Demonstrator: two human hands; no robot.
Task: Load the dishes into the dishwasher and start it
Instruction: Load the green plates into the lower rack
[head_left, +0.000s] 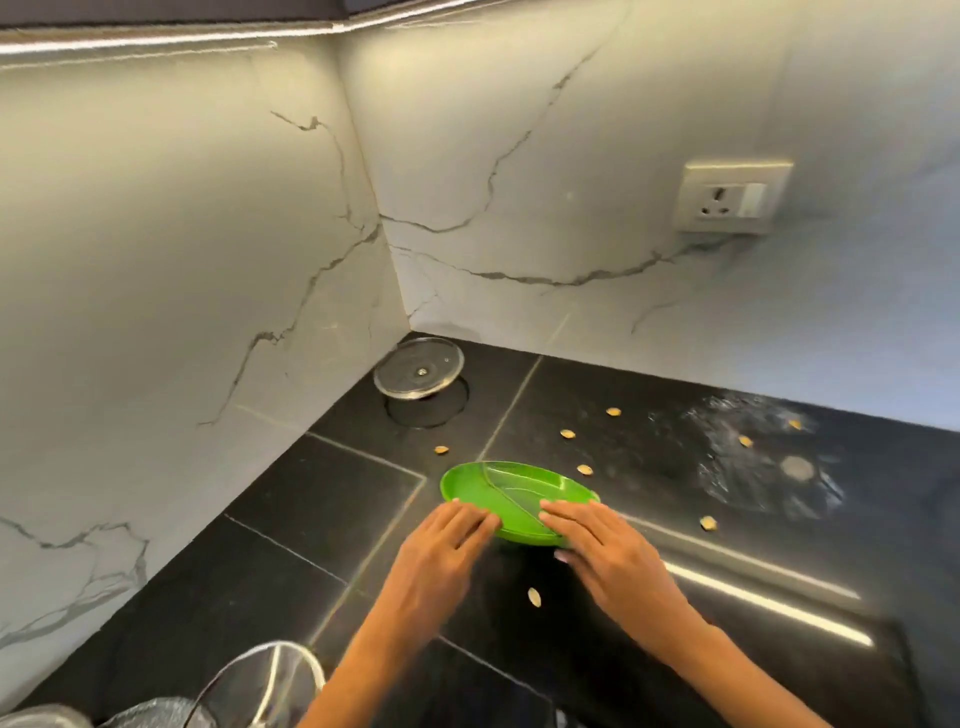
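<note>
- The left hand (445, 540) reaches in with fingers straight and close together, its fingertips (480, 517) lying on the near left rim of the green plate (511, 491); this grip is flat, not curled round anything.
- The right hand (605, 551) is likewise spread flat, its fingers laid over the near right part of the plate, thumb tucked below the rim (whether the thumb touches the underside I cannot tell).
- The green plate is an oval, divided dish, lying on the black table (291, 514) near the corner of the walls, slightly tilted toward the camera.
- Several small tan shells (534, 596) are scattered on the table around the plate.
- A round glass lid (418, 372) sits in the far corner, over a round hole in the table.
- A patch of wet smear (753, 462) lies to the right.
- A wall socket (731, 197) is set in the marble wall above.
</note>
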